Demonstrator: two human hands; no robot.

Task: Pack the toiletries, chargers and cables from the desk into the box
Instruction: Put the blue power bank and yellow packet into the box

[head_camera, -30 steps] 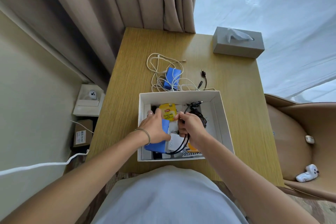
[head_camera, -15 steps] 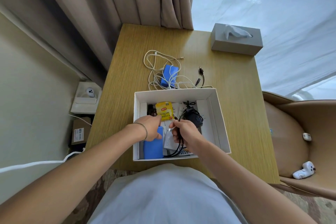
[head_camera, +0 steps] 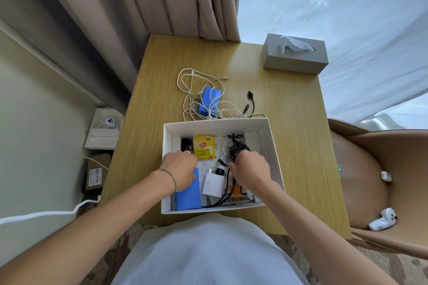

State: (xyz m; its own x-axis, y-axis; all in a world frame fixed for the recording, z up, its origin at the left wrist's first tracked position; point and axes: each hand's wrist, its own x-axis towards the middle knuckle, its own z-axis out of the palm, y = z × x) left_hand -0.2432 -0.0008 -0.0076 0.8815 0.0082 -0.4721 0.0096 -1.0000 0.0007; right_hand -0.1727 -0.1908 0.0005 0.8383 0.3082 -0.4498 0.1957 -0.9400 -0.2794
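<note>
The white open box (head_camera: 215, 122) sits on the desk in front of me. It holds a yellow tea packet (head_camera: 203, 147), a white 120W charger (head_camera: 213, 184), a blue power bank (head_camera: 188, 196), a white tube (head_camera: 224, 151) and a black cable bundle (head_camera: 238, 148). My right hand (head_camera: 251, 170) grips the black cable just below the bundle. My left hand (head_camera: 180, 169) lies over the far end of the power bank with bent fingers whose tips are hidden. Beyond the box, tangled white cables (head_camera: 190, 90) wrap a blue charger (head_camera: 209, 102), beside a short black cable (head_camera: 251, 99).
A grey tissue box (head_camera: 295, 59) stands at the desk's far right corner. A tan chair (head_camera: 370, 169) to the right carries a white gadget (head_camera: 382, 220) and a small case (head_camera: 386, 176). Curtains hang behind the desk. Boxes lie on the floor at the left.
My right hand has shifted right and farther into the box with the black cable. My left hand has slid left, uncovering the white charger.
</note>
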